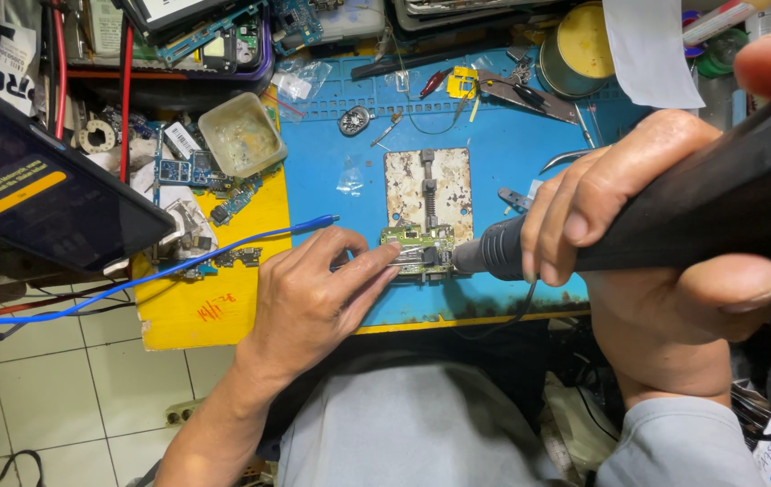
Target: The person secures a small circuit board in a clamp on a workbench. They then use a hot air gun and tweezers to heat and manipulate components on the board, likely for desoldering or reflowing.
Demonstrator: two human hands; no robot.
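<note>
Two hands at work over the blue mat [331, 171]. Your right hand [647, 243] is wrapped tight around a thick black tool handle [728, 203]; the ribbed collar and metal nozzle [471, 255] point left at the small green circuit board [417, 248]. Handle's far end runs out of frame at right, thumb tip cut off at the top edge. Whether the nozzle touches the board: can't tell, it sits right at the board's right edge.

Your left hand [309, 298] rests near the middle of the mat, fingers loosely curled, index finger [372, 261] stretched to the board's left edge. It grips nothing that shows; palm side is hidden.

Board sits at the near end of a worn, rusty metal holder [429, 194], clamped by its centre rail. Parts on the board too small to make out.

Blue cable [133, 281] runs from far left and ends just beyond your left hand. Dark tablet [38, 194] leans at left, partly cut off. Yellow surface [214, 307] left of the mat carries scattered boards. Far edge: clutter, a plastic tub [243, 133], tweezers [530, 95], mostly indistinct.
</note>
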